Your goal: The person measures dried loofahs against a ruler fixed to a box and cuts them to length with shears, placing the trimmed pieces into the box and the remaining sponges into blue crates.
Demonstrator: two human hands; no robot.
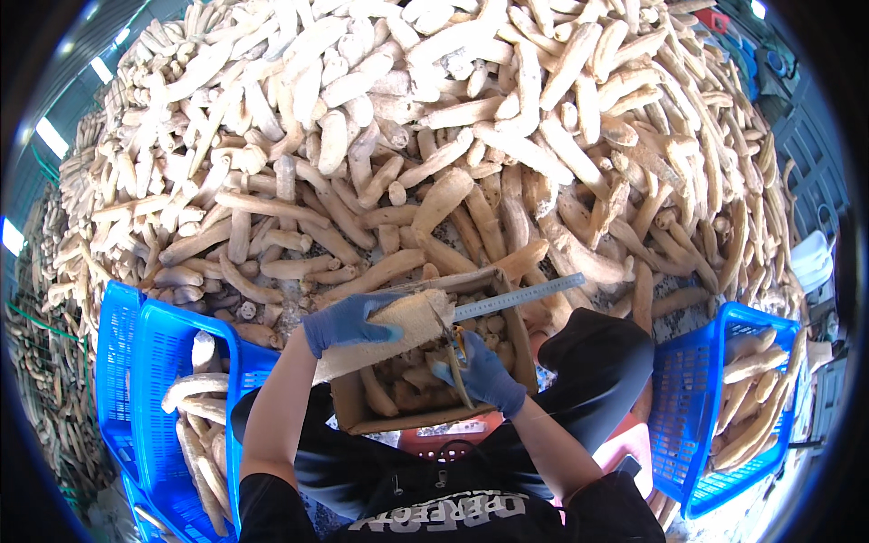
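Observation:
My left hand (pixel 353 324), in a blue glove, is closed around a thick pale root (pixel 412 321) above a cardboard box (pixel 362 423). A pale strip or board (pixel 339 364) shows below that hand, lying over the box's left side. Beyond the root's right end, a metal ruler (pixel 520 297) reaches out to the upper right. At that same end is my right hand (pixel 489 373), also gloved, its fingers bent around a slim hand tool with a bit of yellow on it; its exact kind cannot be made out. Short root pieces (pixel 421 376) lie inside the box.
A large heap of pale roots (pixel 434 118) rises in front of me. Blue plastic crates (pixel 163 398) holding long roots stand at my left, and another blue crate (pixel 692 425) with roots is at my right. Beneath the box shows a red plastic piece (pixel 444 441).

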